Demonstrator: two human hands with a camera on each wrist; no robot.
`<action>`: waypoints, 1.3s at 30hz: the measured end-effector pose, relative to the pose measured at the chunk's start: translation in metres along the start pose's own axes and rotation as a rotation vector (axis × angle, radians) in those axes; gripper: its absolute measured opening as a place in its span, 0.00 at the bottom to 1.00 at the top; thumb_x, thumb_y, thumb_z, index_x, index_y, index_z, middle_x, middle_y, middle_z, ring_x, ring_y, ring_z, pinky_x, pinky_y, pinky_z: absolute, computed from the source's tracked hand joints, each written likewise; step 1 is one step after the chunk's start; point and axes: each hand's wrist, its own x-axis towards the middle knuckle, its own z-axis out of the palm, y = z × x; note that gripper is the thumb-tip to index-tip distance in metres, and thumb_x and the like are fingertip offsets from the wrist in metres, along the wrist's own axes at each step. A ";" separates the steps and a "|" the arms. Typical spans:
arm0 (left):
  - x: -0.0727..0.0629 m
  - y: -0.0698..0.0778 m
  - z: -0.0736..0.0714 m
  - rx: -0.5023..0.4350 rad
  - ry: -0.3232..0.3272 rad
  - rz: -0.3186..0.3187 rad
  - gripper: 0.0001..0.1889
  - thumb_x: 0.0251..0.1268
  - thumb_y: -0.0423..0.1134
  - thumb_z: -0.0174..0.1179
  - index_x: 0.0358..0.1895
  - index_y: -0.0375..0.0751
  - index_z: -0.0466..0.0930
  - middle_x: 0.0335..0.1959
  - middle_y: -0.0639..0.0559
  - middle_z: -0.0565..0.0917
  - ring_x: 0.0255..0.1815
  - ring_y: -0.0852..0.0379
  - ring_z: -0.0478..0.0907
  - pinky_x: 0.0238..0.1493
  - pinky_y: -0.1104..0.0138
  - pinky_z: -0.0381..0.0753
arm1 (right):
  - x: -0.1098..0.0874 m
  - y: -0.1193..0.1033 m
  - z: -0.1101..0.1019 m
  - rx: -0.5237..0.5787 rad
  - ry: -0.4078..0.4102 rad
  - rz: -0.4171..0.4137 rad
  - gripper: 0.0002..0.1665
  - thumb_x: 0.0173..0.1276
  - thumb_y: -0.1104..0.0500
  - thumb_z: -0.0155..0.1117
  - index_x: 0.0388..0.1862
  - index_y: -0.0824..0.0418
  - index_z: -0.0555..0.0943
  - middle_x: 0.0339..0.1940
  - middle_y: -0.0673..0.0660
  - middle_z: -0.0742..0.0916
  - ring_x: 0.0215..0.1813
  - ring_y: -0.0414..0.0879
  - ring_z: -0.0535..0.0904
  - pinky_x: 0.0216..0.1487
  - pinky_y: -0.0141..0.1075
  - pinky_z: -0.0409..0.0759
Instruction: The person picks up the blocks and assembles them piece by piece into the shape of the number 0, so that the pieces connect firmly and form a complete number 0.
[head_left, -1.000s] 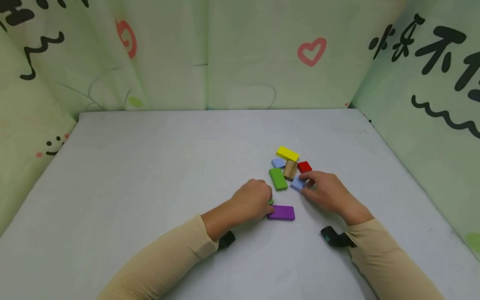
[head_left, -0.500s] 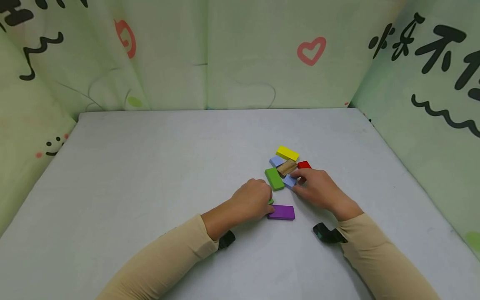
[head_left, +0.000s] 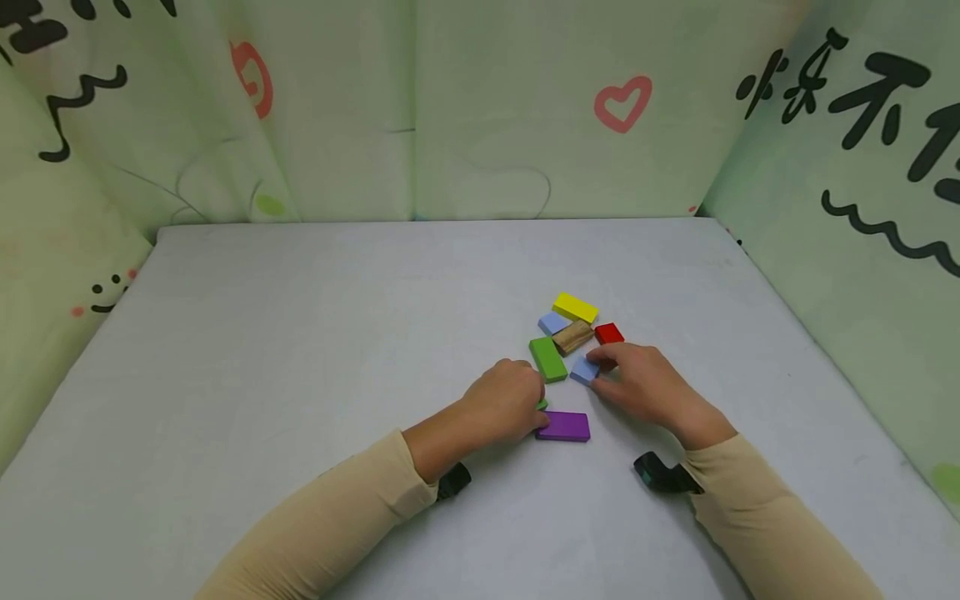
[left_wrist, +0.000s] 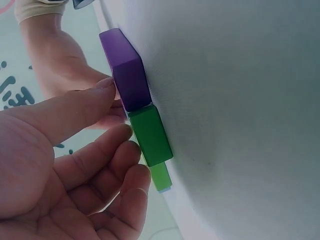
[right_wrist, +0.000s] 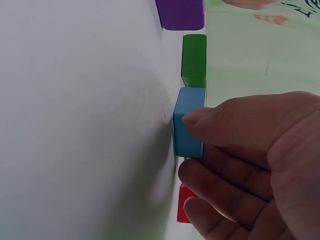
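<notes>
In the head view, my left hand [head_left: 504, 402] has its thumb against a purple block [head_left: 568, 427] and its fingers curled at a green block [head_left: 542, 404], mostly hidden beneath the hand. The left wrist view shows the purple block [left_wrist: 131, 80] and green block [left_wrist: 150, 135] end to end. My right hand [head_left: 648, 387] pinches a light blue block [head_left: 583, 372] between thumb and fingers, low at the table. Just left of it lies a second green block [head_left: 548, 360]. Behind are a brown wooden block [head_left: 573, 337] and a red block [head_left: 609, 333].
Another light blue block [head_left: 552, 322] and a yellow block [head_left: 575, 308] lie at the back of the cluster. All rest on a white table [head_left: 315, 333], with printed green cloth [head_left: 480, 108] behind and at both sides.
The right hand moved its light blue block left, then slightly back right. The brown block has turned diagonal, and the second green and rear blue blocks shifted a little left. The left hand stayed still.
</notes>
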 end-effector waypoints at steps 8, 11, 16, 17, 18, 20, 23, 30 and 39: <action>0.001 0.000 0.000 -0.005 -0.009 -0.006 0.11 0.63 0.46 0.71 0.39 0.42 0.89 0.30 0.55 0.79 0.35 0.58 0.73 0.38 0.69 0.73 | -0.008 -0.001 0.000 0.008 -0.009 0.005 0.21 0.66 0.65 0.68 0.56 0.72 0.80 0.48 0.63 0.86 0.52 0.58 0.81 0.56 0.54 0.78; 0.001 0.000 0.001 0.000 -0.010 -0.005 0.11 0.63 0.46 0.71 0.38 0.42 0.89 0.29 0.56 0.78 0.34 0.59 0.72 0.38 0.70 0.73 | -0.011 0.000 0.000 0.012 -0.017 0.008 0.21 0.66 0.65 0.67 0.56 0.72 0.80 0.48 0.63 0.86 0.52 0.58 0.81 0.56 0.54 0.78; 0.000 0.000 0.000 -0.012 -0.005 -0.001 0.11 0.62 0.46 0.71 0.39 0.42 0.88 0.29 0.56 0.78 0.34 0.59 0.72 0.37 0.70 0.73 | -0.017 0.000 0.000 0.024 -0.030 0.024 0.21 0.66 0.65 0.67 0.56 0.72 0.80 0.48 0.62 0.86 0.52 0.58 0.81 0.56 0.55 0.78; 0.000 0.000 0.000 -0.015 -0.003 0.001 0.11 0.62 0.46 0.72 0.39 0.41 0.88 0.29 0.55 0.79 0.34 0.59 0.72 0.37 0.70 0.73 | -0.018 -0.001 0.000 0.025 -0.031 0.025 0.21 0.66 0.65 0.67 0.56 0.72 0.80 0.48 0.62 0.86 0.52 0.58 0.81 0.56 0.54 0.78; 0.000 0.000 0.000 -0.018 -0.003 0.002 0.12 0.62 0.46 0.72 0.39 0.41 0.88 0.29 0.55 0.79 0.34 0.59 0.73 0.37 0.70 0.73 | -0.019 -0.001 0.000 0.026 -0.031 0.027 0.21 0.66 0.65 0.67 0.56 0.72 0.80 0.48 0.62 0.86 0.52 0.58 0.81 0.56 0.54 0.79; 0.000 -0.001 0.000 -0.023 -0.004 0.002 0.12 0.62 0.46 0.72 0.40 0.41 0.88 0.30 0.55 0.79 0.34 0.59 0.73 0.37 0.69 0.73 | -0.020 -0.001 0.000 0.027 -0.030 0.025 0.21 0.65 0.65 0.67 0.56 0.72 0.80 0.48 0.62 0.86 0.52 0.58 0.81 0.55 0.54 0.79; 0.000 -0.002 0.000 -0.025 -0.004 0.004 0.12 0.62 0.46 0.72 0.40 0.40 0.88 0.29 0.55 0.79 0.34 0.58 0.73 0.37 0.69 0.73 | -0.022 -0.001 0.000 0.026 -0.028 0.020 0.21 0.65 0.65 0.67 0.56 0.72 0.80 0.48 0.62 0.86 0.51 0.57 0.81 0.55 0.54 0.79; 0.001 -0.002 0.000 -0.039 0.000 0.006 0.12 0.62 0.45 0.72 0.39 0.40 0.88 0.29 0.55 0.78 0.33 0.59 0.72 0.36 0.70 0.73 | -0.026 -0.004 0.001 0.014 -0.025 0.015 0.21 0.65 0.64 0.68 0.56 0.71 0.80 0.47 0.61 0.86 0.51 0.56 0.81 0.54 0.54 0.79; 0.002 -0.002 0.001 -0.027 -0.003 0.004 0.12 0.62 0.46 0.72 0.39 0.40 0.88 0.29 0.55 0.79 0.32 0.59 0.73 0.36 0.70 0.73 | -0.030 -0.005 0.002 0.004 -0.025 0.009 0.21 0.65 0.64 0.69 0.55 0.70 0.81 0.46 0.60 0.86 0.50 0.56 0.81 0.54 0.54 0.80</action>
